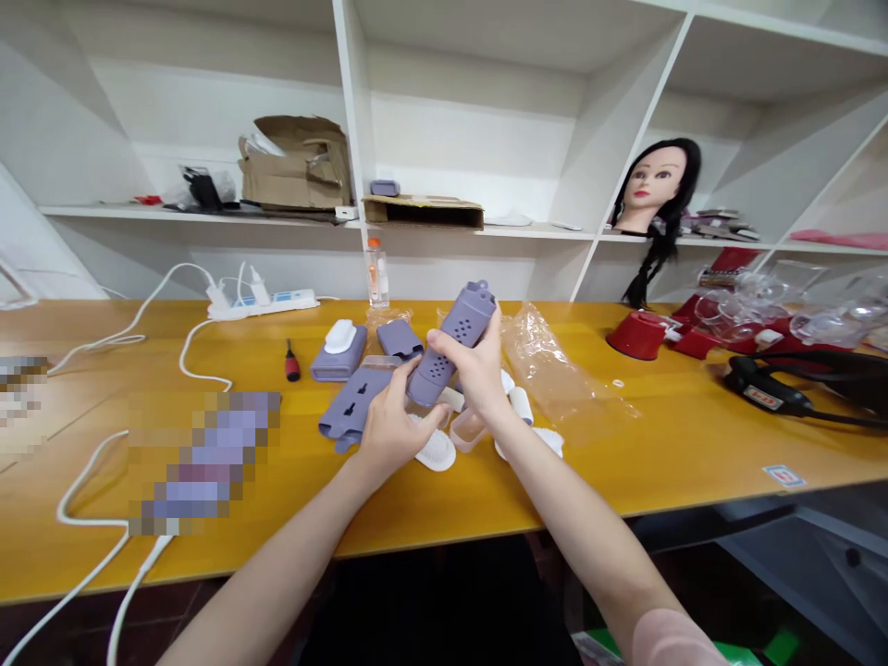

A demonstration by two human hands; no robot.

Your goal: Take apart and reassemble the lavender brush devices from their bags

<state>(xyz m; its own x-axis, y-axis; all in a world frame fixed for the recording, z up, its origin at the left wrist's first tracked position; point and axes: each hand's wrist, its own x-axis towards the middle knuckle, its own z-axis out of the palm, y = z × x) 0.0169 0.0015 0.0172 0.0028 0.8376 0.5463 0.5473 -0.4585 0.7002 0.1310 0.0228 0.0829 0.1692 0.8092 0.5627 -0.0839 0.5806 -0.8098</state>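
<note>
Wooden bench [659,472] beneath white shelving [478,111], head view | Purple perforated holder [466,322]: held tilted above bench | Left hand [388,424]: fingers curled on lower end | Right hand [484,370]: wrapped around upper part, thumb across perforated face

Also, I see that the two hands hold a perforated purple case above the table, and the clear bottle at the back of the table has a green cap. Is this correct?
Not quite: the cap is orange, as the head view shows. The left hand and right hand do hold the perforated purple case above the table, with the clear bottle at its back.
</note>
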